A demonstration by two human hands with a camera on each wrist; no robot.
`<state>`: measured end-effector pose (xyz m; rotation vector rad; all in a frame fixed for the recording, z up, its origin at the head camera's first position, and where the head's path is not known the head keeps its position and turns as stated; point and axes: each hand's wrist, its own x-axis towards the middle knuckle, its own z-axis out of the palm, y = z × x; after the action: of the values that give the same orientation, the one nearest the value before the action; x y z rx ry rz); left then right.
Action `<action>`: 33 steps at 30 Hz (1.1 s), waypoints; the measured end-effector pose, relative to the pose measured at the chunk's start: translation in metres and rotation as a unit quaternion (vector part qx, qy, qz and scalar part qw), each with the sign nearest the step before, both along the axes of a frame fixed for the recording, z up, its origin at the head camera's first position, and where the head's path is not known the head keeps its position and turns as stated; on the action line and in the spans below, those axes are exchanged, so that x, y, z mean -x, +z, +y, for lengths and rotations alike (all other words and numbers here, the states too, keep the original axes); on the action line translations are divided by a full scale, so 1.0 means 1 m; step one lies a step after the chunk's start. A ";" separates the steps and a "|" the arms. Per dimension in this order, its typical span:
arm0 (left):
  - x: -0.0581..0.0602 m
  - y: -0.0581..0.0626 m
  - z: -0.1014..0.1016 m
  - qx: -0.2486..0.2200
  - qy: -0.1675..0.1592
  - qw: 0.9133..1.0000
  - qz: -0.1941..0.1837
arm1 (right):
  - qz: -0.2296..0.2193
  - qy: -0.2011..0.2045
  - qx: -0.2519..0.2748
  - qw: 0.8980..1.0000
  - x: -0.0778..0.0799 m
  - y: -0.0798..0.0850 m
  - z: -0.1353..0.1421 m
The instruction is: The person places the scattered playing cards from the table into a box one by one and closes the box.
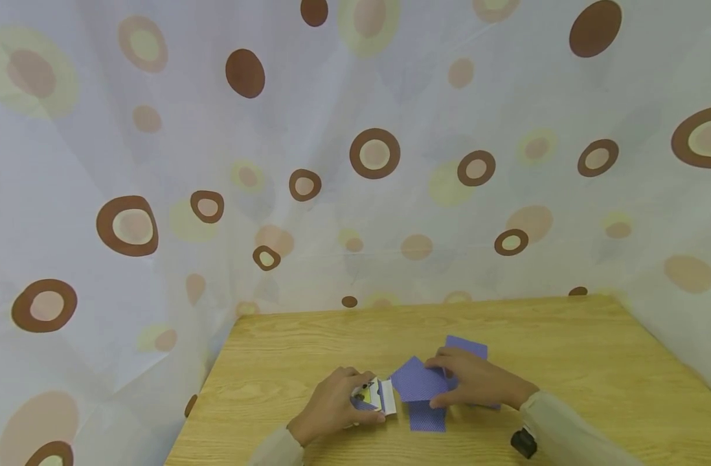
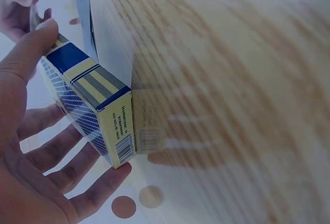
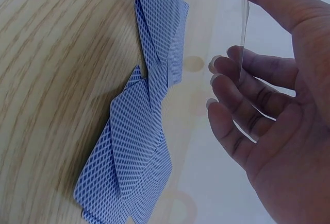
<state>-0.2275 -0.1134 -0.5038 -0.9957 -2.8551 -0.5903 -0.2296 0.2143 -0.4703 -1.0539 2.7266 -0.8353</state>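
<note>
By the curled left hand (image 2: 23,183), an open yellow-and-blue cardboard box (image 2: 93,96) is gripped; beside it, a blue-patterned card (image 1: 415,383) appears pinched by the right hand (image 1: 478,380) over loose matching cards (image 3: 139,136). Gathering seems in hand; squaring is likely needed next.

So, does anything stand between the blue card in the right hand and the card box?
The white flap juts from the card box toward the blue card, so it might catch; nothing else visible stands between them.

A spotted white sheet (image 1: 332,123) hangs from nine through twelve to three o'clock; a wood-grained table (image 1: 571,356) lies at six.
</note>
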 end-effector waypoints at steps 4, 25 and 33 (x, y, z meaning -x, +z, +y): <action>0.000 0.000 0.001 0.000 -0.001 1.000 0.002 | 0.004 0.001 -0.003 1.000 0.001 0.001 -0.004; -0.001 -0.001 0.001 -0.002 -0.005 1.000 0.009 | 0.012 -0.008 -0.025 1.000 0.001 -0.006 -0.023; -0.001 0.000 0.000 -0.010 -0.014 1.000 0.015 | 0.013 0.005 -0.037 0.999 -0.002 0.000 -0.032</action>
<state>-0.2265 -0.1131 -0.5034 -1.0333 -2.8091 -0.6000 -0.2280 0.1818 -0.4706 -1.0688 2.7478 -0.7200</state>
